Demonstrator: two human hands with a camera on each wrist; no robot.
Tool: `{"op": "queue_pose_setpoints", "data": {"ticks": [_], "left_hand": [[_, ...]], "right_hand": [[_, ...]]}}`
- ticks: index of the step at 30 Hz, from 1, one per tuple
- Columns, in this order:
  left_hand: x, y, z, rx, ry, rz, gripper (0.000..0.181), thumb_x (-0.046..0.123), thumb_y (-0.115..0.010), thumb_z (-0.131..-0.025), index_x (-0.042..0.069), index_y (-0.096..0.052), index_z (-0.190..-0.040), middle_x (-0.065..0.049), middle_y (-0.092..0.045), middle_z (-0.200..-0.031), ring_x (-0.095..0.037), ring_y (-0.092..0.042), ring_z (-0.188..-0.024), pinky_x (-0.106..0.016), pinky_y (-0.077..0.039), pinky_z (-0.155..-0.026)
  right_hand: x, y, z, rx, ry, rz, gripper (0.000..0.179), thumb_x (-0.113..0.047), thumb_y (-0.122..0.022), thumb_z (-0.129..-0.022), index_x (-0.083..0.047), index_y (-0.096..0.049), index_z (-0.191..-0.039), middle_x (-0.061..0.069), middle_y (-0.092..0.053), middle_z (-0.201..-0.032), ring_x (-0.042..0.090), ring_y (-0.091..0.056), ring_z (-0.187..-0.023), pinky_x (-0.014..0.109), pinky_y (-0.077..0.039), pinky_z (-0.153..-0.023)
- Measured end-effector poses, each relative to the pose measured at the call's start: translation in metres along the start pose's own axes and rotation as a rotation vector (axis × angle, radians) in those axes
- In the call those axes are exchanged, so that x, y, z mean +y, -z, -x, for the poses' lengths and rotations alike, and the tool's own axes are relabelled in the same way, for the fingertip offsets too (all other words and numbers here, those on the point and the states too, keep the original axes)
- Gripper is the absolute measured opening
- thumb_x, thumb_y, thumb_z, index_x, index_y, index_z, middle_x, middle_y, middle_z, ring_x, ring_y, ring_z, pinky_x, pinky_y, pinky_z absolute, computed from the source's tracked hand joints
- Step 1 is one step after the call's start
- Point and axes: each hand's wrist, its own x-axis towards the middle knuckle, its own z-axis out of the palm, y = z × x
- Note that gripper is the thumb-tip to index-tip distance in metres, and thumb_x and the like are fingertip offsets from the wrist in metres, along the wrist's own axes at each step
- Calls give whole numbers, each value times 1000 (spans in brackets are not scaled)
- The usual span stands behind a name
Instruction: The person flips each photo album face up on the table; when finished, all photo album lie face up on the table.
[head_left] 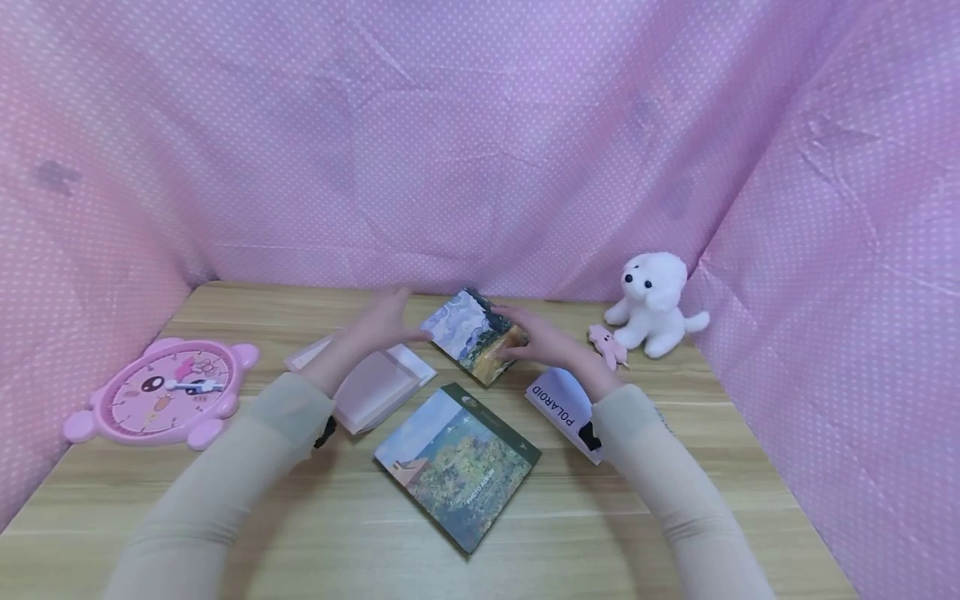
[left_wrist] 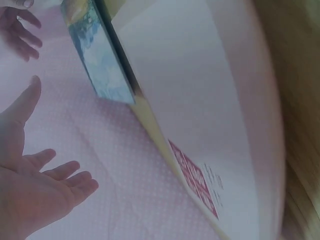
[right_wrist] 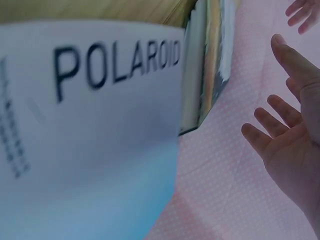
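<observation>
I'm seeing bare L hand (head_left: 381, 322) & R hand (head_left: 546, 337) holding nothing, fingers loose; btwn them, a square, blue-gold painted paper book (head_left: 474, 337) is lying. Closing unevenly, they could be skewing it.

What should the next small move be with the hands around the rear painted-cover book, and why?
I'd probably ease both hands inward to take the rear painted-cover book by its sides: the left hand and right hand flank it with their fingers apart, and neither appears to grip anything, so closing in seems the natural step.
</observation>
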Motion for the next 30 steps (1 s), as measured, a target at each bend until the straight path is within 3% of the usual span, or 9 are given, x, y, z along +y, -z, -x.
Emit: {"op": "queue_pose_setpoints", "data": {"ticks": [1,6,11,19,23,30], "left_hand": [[2,-3,-4,2,1,10,97,41,-76,-77,-7,-25,-144,-29,-29,-147,-44,-28,-135,-54,-25,-112],[7,-21,-20,-4,4,58,98,41,-76,-77,-4,-23,-146,-26,-27,-149,-42,-29,-136,-53,-26,-112],[8,-38,-35,-13,-58,102,100,36,-78,-77,3,-18,-150,-21,-22,-153,-39,-25,-138,-51,-24,-113],[8,-60,-56,-33,-113,74,101,31,-80,-75,-5,-18,-147,-27,-25,-150,-40,-24,-139,-47,-19,-116],[7,-68,-59,-57,-68,84,101,29,-79,-75,-3,-18,-148,-25,-27,-150,-39,-24,-139,-46,-18,-116],[7,-71,-62,-85,29,-3,99,30,-80,-74,1,-22,-148,-24,-24,-151,-40,-23,-139,-49,-19,-115]], "right_hand": [[4,1,1,10,-17,7,78,-21,-72,-85,-11,-28,-149,15,-29,-152,34,-31,-137,49,-28,-112],[24,1,5,47,-63,23,80,-19,-73,-83,-12,-28,-149,16,-31,-151,35,-30,-137,50,-26,-113],[39,0,6,45,-98,11,86,-17,-76,-79,-15,-26,-149,18,-30,-151,37,-33,-135,52,-27,-112],[61,-6,1,-2,-118,21,86,-14,-76,-79,-2,-26,-148,22,-32,-149,38,-32,-135,49,-26,-113],[65,-10,-2,-50,-142,20,84,-15,-76,-80,1,-27,-147,23,-35,-147,39,-35,-133,49,-28,-112],[59,-10,-3,-75,-198,53,76,-17,-72,-83,0,-32,-145,23,-41,-143,39,-39,-131,49,-30,-110]]}}
